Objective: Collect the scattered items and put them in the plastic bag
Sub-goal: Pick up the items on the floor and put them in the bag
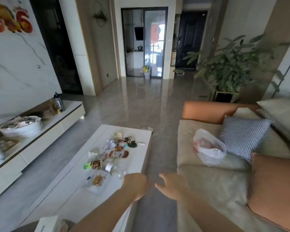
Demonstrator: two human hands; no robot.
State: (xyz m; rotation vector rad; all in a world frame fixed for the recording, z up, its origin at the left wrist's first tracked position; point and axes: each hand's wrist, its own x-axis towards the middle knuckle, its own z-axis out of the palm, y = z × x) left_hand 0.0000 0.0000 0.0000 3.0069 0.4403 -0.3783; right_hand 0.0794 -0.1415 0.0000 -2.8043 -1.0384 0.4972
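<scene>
Scattered items [115, 151] lie in a loose heap on the white coffee table [137, 161]: wrappers, small packets, a roll of tape [109, 166], a clear wrapper with crumbs [97, 180]. A white plastic bag [208, 148] with red print lies crumpled on the beige sofa seat [213, 185], to the right. My left hand [136, 185] hovers over the table's near right edge, fingers curled, holding nothing that I can see. My right hand [172, 185] hangs over the gap between table and sofa, fingers apart and empty.
A checked cushion [244, 138] and an orange cushion [274, 190] sit on the sofa by the bag. A low TV cabinet [45, 134] with a white basket [22, 127] runs along the left wall. A white box [47, 225] sits at the table's near end. Small scraps [151, 131] lie on the floor beyond the table.
</scene>
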